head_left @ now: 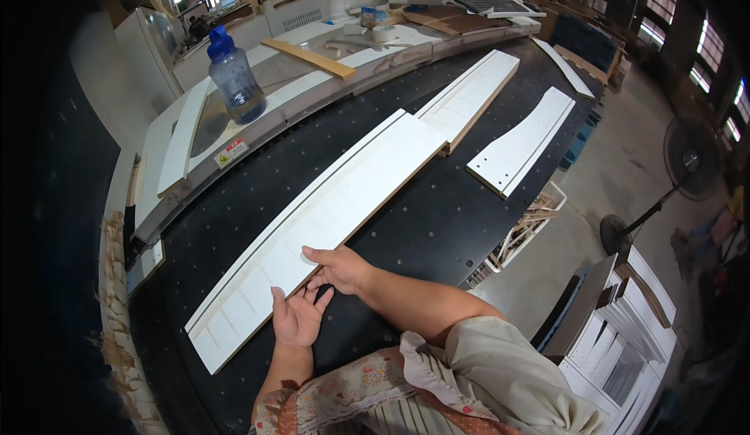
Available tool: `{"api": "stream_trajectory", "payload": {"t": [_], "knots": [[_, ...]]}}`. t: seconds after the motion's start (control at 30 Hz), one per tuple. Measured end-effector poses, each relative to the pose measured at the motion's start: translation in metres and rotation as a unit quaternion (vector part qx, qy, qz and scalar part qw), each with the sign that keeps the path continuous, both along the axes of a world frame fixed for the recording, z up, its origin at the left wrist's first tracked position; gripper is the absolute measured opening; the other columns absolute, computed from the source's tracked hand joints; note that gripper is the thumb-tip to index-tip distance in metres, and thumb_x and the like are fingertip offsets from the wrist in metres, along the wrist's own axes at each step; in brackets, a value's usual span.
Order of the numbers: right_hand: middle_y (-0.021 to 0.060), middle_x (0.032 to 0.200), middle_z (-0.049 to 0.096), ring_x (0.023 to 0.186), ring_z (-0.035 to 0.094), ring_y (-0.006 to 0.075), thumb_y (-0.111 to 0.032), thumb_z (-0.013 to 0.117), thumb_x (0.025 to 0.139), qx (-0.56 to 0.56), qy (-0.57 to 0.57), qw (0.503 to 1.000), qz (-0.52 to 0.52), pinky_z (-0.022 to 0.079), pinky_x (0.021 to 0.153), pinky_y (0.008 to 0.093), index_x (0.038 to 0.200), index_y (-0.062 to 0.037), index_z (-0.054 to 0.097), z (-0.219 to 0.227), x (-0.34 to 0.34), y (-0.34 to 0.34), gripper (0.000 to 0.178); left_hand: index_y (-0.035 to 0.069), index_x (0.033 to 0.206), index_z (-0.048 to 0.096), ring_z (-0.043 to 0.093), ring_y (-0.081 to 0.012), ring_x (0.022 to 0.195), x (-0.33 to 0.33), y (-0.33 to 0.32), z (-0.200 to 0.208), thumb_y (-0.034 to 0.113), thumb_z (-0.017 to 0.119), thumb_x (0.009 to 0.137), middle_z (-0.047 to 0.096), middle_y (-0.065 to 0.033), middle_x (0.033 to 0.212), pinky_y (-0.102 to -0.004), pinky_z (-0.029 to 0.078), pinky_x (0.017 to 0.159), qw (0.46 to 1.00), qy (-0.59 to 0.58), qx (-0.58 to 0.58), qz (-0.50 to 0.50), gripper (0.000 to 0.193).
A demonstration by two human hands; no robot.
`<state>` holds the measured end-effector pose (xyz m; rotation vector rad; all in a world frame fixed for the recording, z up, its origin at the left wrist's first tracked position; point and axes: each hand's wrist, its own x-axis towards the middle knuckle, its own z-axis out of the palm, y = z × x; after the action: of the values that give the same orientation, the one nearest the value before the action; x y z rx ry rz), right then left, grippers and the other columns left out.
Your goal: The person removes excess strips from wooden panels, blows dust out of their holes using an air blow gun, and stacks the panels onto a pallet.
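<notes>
A long white board (312, 224) with a groove along its far edge lies slantwise across the black table. My right hand (344, 269) grips its near edge, thumb on the top face and fingers curled beneath the edge. Just left of it, my left hand (297, 320) is palm up with fingers apart, its thumb at the board's edge. The two hands' fingertips come close together. Beyond the long board's far end lies a small stack of white boards (476, 83). A curved white board (525, 142) with small dark holes rests to the right.
The black table (414, 239) is dotted with small studs. On the machine ledge behind stand a blue-capped water bottle (236, 79) and a yellow wooden strip (308, 58). A white basket of offcuts (527, 228), stacked white panels (617, 349) and a floor fan (687, 161) are on the right.
</notes>
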<state>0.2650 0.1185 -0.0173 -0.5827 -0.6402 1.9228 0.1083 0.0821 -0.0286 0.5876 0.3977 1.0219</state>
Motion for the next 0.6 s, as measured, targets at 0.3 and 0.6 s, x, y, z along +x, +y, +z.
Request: {"api": "stream_trajectory", "payload": {"t": [0.3, 0.6], "knots": [[0.0187, 0.109, 0.054, 0.095, 0.056, 0.0340, -0.016, 0.057, 0.087, -0.005, 0.070, 0.993, -0.099, 0.050, 0.075, 0.0461, 0.118, 0.0046, 0.044, -0.007, -0.006, 0.003, 0.040, 0.004, 0.126, 0.042, 0.039, -0.0297, 0.122, -0.012, -0.006, -0.007, 0.029, 0.052, 0.089, 0.042, -0.0154, 0.131, -0.0470, 0.037, 0.097, 0.997, -0.005, 0.070, -0.036, 0.045], [0.0127, 0.105, 0.059, 0.090, 0.061, 0.0263, -0.030, 0.051, 0.090, 0.076, 0.098, 0.965, -0.233, 0.056, 0.061, 0.0363, 0.117, -0.0040, 0.047, 0.003, 0.036, 0.000, 0.038, 0.005, 0.127, 0.040, 0.053, -0.0199, 0.104, -0.017, 0.000, 0.010, 0.024, 0.051, 0.090, 0.051, -0.0113, 0.117, -0.0313, 0.044, 0.086, 0.972, 0.206, 0.084, -0.072, 0.043]]}}
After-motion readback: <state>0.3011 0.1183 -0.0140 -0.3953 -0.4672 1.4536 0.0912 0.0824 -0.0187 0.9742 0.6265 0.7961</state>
